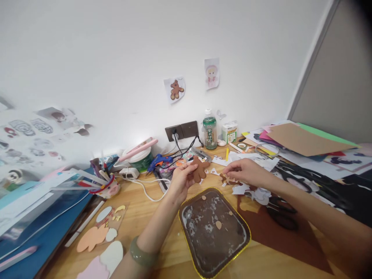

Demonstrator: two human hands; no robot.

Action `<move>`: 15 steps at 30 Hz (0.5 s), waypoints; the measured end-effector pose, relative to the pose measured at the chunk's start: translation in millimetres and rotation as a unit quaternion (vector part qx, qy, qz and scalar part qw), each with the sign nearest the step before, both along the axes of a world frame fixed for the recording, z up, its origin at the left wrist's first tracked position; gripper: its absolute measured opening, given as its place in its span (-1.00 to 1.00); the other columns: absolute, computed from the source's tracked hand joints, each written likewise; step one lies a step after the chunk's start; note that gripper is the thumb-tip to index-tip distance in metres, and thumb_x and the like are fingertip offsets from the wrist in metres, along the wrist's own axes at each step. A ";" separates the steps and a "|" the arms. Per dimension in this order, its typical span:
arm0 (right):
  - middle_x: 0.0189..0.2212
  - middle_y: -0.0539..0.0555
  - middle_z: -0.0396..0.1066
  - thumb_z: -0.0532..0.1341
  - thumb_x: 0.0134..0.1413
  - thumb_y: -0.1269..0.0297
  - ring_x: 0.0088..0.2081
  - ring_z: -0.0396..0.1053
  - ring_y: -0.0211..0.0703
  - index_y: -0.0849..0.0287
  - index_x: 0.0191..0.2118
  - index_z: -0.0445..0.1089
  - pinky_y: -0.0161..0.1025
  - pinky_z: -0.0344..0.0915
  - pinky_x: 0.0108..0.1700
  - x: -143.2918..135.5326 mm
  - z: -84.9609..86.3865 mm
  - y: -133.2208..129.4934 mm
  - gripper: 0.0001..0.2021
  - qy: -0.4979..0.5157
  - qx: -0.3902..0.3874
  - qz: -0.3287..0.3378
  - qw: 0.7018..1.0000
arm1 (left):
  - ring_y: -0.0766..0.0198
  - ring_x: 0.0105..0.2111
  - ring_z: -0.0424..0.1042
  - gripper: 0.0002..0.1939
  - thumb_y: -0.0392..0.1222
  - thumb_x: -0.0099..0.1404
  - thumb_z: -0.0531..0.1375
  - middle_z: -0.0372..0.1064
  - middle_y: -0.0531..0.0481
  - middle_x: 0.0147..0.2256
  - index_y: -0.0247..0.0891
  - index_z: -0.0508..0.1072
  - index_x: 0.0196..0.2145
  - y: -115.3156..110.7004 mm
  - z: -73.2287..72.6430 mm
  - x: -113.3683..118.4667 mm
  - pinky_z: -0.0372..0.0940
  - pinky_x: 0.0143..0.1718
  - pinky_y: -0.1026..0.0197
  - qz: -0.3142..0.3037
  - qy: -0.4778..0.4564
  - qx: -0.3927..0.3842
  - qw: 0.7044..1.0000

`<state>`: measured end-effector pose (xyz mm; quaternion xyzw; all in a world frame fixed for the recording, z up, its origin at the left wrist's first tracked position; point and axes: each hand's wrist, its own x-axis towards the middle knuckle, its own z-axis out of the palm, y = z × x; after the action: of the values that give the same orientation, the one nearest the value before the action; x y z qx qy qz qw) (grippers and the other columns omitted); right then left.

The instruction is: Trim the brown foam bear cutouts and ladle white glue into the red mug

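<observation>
Between the thumb and fingers of my left hand (182, 179) is a brown bear-shaped cutout (200, 169), held up above the far edge of a dark square tray (215, 240). The tray has a gold rim, whitish smears and a few small tan cut pieces (218, 224) in it. To the right, my right hand (247, 170) is closed in a pinch over brown paper scraps (228, 180); whether something small sits in its fingertips I cannot make out. White paper scraps (241, 189) lie just below that hand.
Black-handled scissors (281, 213) rest on a brown sheet (279, 236) at right. A blue glue gun (159, 162), a bottle (209, 130) and cables stand along the wall. At left are a pen cup (107, 189) and pastel cutouts (93, 236). Coloured sheets (305, 139) are stacked at far right.
</observation>
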<state>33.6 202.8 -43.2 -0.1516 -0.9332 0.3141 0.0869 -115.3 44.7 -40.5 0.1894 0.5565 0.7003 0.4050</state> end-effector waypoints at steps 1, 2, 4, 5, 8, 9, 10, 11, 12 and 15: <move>-0.49 -0.03 0.45 0.05 -0.01 0.25 -0.49 0.35 -0.27 0.17 -0.32 0.41 -0.42 0.20 -0.49 -1.5 -1.2 0.4 -0.77 -0.007 0.026 0.010 1.000 | 0.38 -0.47 0.39 -0.75 -0.22 -0.03 0.22 0.43 -0.06 -0.36 -0.32 0.42 -0.32 0.0 0.1 0.0 0.26 -0.47 0.37 0.000 -0.001 0.001 1.000; -0.50 -0.03 0.44 0.05 -0.01 0.26 -0.48 0.35 -0.27 0.16 -0.32 0.41 -0.43 0.20 -0.48 -3.5 -2.7 -0.2 -0.78 -0.013 0.047 0.020 0.999 | 0.38 -0.46 0.39 -0.74 -0.22 -0.03 0.22 0.43 -0.06 -0.36 -0.32 0.43 -0.32 0.0 0.0 0.1 0.26 -0.47 0.37 0.001 -0.001 0.001 1.000; -0.47 -0.03 0.44 0.07 -0.01 0.30 -0.43 0.35 -0.27 0.15 -0.33 0.42 -0.42 0.19 -0.41 -8.9 -6.7 -3.8 -0.81 -0.018 0.081 0.034 0.996 | 0.38 -0.46 0.39 -0.74 -0.21 -0.03 0.22 0.43 -0.07 -0.35 -0.32 0.43 -0.31 0.1 -0.7 0.4 0.25 -0.47 0.37 0.001 -0.002 0.001 1.000; -0.43 -0.02 0.44 0.07 -0.01 0.33 -0.39 0.35 -0.25 0.14 -0.32 0.41 -0.41 0.18 -0.37 -12.1 -9.1 -6.1 -0.82 -0.020 0.103 0.037 0.994 | 0.38 -0.46 0.39 -0.74 -0.21 -0.03 0.22 0.43 -0.07 -0.35 -0.33 0.43 -0.32 0.2 -1.2 0.5 0.25 -0.48 0.38 0.001 -0.003 0.000 1.000; -0.33 0.10 0.41 0.07 -0.02 0.40 -0.27 0.33 -0.15 0.21 -0.33 0.41 -0.35 0.14 -0.28 -22.6 -17.4 -11.6 -0.82 -0.038 0.176 0.035 0.983 | 0.39 -0.48 0.39 -0.75 -0.22 -0.04 0.23 0.44 -0.07 -0.39 -0.35 0.44 -0.35 0.4 -2.3 -0.1 0.24 -0.49 0.39 0.006 -0.005 -0.004 1.000; -0.33 0.14 0.40 0.06 -0.02 0.42 -0.26 0.32 -0.12 0.24 -0.35 0.41 -0.34 0.13 -0.28 -25.8 -20.3 -12.5 -0.82 -0.049 0.197 0.033 0.979 | 0.39 -0.49 0.39 -0.75 -0.22 -0.05 0.23 0.43 -0.07 -0.40 -0.36 0.43 -0.35 0.5 -2.5 -0.6 0.24 -0.50 0.39 0.010 -0.006 -0.006 1.000; -0.33 0.17 0.39 0.06 -0.02 0.43 -0.26 0.33 -0.11 0.26 -0.37 0.41 -0.34 0.13 -0.29 -28.6 -23.0 -13.0 -0.83 -0.060 0.216 0.030 0.974 | 0.38 -0.49 0.39 -0.75 -0.23 -0.05 0.23 0.43 -0.07 -0.41 -0.36 0.43 -0.35 0.5 -2.6 -1.2 0.25 -0.50 0.38 0.014 -0.007 -0.007 1.000; -0.35 0.18 0.39 0.06 -0.02 0.44 -0.28 0.33 -0.11 0.27 -0.40 0.40 -0.34 0.13 -0.31 -30.9 -25.4 -13.3 -0.83 -0.071 0.233 0.029 0.970 | 0.38 -0.49 0.39 -0.75 -0.23 -0.05 0.23 0.43 -0.06 -0.41 -0.36 0.43 -0.35 0.6 -2.7 -1.9 0.25 -0.50 0.37 0.017 -0.008 -0.008 1.000; -0.37 0.18 0.39 0.06 -0.02 0.45 -0.30 0.34 -0.12 0.28 -0.42 0.40 -0.35 0.13 -0.33 -32.7 -27.5 -13.4 -0.83 -0.081 0.248 0.029 0.965 | 0.37 -0.50 0.39 -0.75 -0.23 -0.05 0.23 0.43 -0.06 -0.42 -0.35 0.43 -0.35 0.6 -2.8 -2.5 0.25 -0.50 0.37 0.019 -0.009 -0.009 1.000; -0.42 0.19 0.38 0.07 -0.05 0.51 -0.33 0.34 -0.10 0.29 -0.45 0.39 -0.34 0.12 -0.37 -35.3 -31.7 -13.7 -0.85 -0.101 0.292 0.036 0.950 | 0.37 -0.50 0.39 -0.76 -0.23 -0.06 0.23 0.43 -0.05 -0.43 -0.34 0.43 -0.36 0.8 -3.6 -4.1 0.25 -0.50 0.36 0.020 -0.011 -0.009 1.000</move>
<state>-1.7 189.1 -75.0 -0.1170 -0.9928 0.0141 0.0212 -119.4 45.5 -44.1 0.1666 0.5621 0.7053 0.3986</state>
